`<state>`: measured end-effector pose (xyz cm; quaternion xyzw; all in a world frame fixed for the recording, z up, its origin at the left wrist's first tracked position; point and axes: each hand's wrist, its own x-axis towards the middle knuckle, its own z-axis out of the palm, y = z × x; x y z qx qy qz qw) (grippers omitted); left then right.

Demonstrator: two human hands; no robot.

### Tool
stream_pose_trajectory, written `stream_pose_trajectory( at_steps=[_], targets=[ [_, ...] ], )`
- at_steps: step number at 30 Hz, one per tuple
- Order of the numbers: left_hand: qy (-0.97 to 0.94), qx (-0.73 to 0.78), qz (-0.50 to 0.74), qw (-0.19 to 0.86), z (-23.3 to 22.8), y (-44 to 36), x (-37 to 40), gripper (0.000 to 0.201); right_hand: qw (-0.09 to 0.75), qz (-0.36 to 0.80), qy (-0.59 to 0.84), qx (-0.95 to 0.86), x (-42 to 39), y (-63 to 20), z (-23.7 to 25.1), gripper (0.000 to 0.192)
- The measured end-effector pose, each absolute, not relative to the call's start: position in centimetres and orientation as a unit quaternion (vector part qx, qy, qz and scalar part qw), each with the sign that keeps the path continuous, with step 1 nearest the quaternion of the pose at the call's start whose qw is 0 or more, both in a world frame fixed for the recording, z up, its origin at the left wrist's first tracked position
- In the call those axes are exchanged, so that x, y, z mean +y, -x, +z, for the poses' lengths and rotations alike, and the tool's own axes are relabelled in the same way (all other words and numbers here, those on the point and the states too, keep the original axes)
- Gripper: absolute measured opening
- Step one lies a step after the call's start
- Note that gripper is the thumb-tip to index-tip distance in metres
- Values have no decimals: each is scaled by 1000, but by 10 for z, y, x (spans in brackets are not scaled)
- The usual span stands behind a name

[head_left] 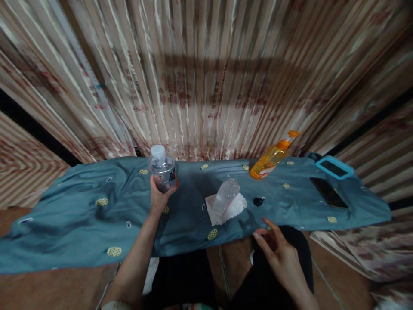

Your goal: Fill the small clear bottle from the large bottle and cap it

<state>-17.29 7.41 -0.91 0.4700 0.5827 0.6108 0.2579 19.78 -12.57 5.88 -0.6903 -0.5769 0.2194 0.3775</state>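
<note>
My left hand is wrapped round the lower part of a clear plastic bottle with a white cap, which stands upright toward the back of the cloth. Over my lap, just off the front edge, my right hand hovers with its fingers apart and nothing between them. Nearest to it lies a small black round thing, too small to name. Between my hands, a clear, empty-looking plastic container rests tilted on a folded white tissue.
A teal patterned cloth covers the narrow table. At the back right is an orange pump bottle. Farther right are a dark phone and a blue-rimmed device. A striped curtain hangs close behind.
</note>
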Motion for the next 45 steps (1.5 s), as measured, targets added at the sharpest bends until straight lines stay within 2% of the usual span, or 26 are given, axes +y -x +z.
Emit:
stream_pose_trajectory(
  at_steps=[2, 4, 7, 10, 15, 21, 24, 28, 30, 32, 36, 41, 45],
  targets=[
    [-454, 578, 620, 275, -6, 173, 70, 117, 358, 214, 710, -568, -120, -209, 50, 74],
    [-447, 585, 621, 270, -2, 174, 59, 120, 333, 198, 736, -555, -109, -224, 41, 61],
    [-481, 622, 586, 197, 2, 169, 25, 112, 288, 166, 774, -539, -82, -247, 32, 45],
    [-542, 613, 551, 164, 3, 148, -16, 103, 243, 144, 791, -543, -50, -261, 27, 43],
    [-638, 547, 477, 257, -4, 84, -47, 103, 206, 112, 782, -577, -10, -257, 19, 47],
    [-661, 465, 438, 395, -2, 27, -21, 117, 207, 128, 771, -589, -1, -255, 16, 35],
    [-637, 468, 434, 432, 1, 12, -8, 114, 248, 144, 751, -594, -4, -254, 36, 34],
    [-615, 506, 422, 433, -2, 2, 1, 84, 310, 197, 648, -668, -8, -233, 92, 42],
    [-617, 512, 413, 434, -6, 2, 3, 73, 313, 207, 585, -719, -8, -217, 126, 44],
    [-620, 507, 406, 440, -8, 3, 5, 70, 298, 197, 538, -763, -7, -201, 157, 42],
    [-631, 486, 401, 453, -6, 7, 10, 69, 213, 164, 470, -841, 1, -181, 200, 31],
    [-646, 461, 386, 470, -1, 11, 15, 68, 74, 122, 439, -887, 15, -167, 221, 30],
    [-654, 453, 379, 473, -2, 13, 16, 68, -20, 100, 431, -897, 23, -153, 235, 15]
  ],
)
